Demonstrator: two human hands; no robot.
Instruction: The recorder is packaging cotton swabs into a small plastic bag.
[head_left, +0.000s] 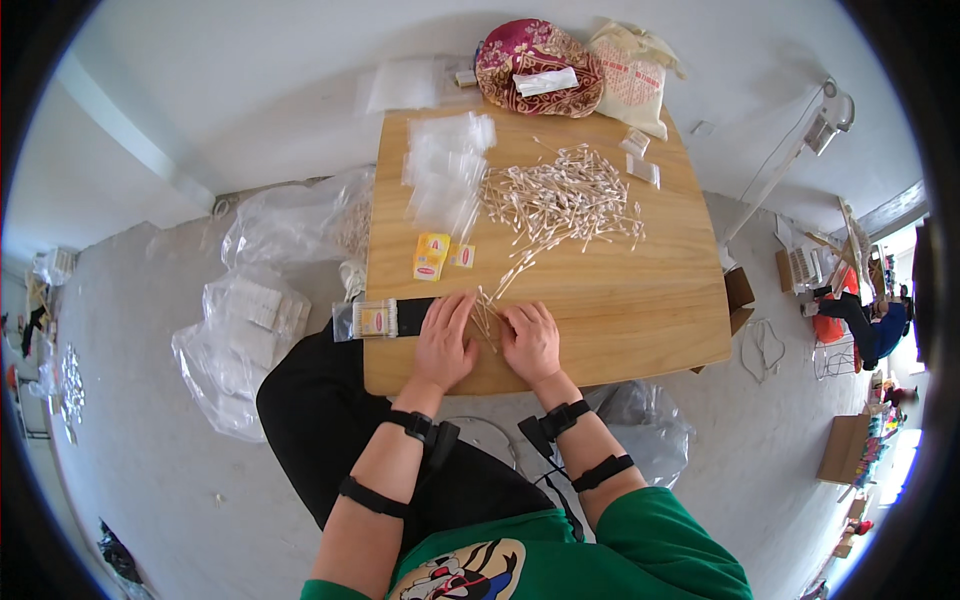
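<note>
A small bunch of cotton swabs lies near the table's front edge, between my two hands. My left hand rests with fingers stretched forward, their tips beside the swabs and next to a black strip. On the other side, my right hand lies with loosely bent, parted fingers, its fingertips at the swabs. Left of the strip sits a clear packet of swabs with a label, overhanging the table edge. A large loose heap of cotton swabs spreads farther back, with a thin trail reaching toward my hands.
On the wooden table, clear plastic bags are stacked at the back left, with yellow label cards nearer. A patterned cushion and a cloth bag stand behind. Plastic sacks lie on the floor at left.
</note>
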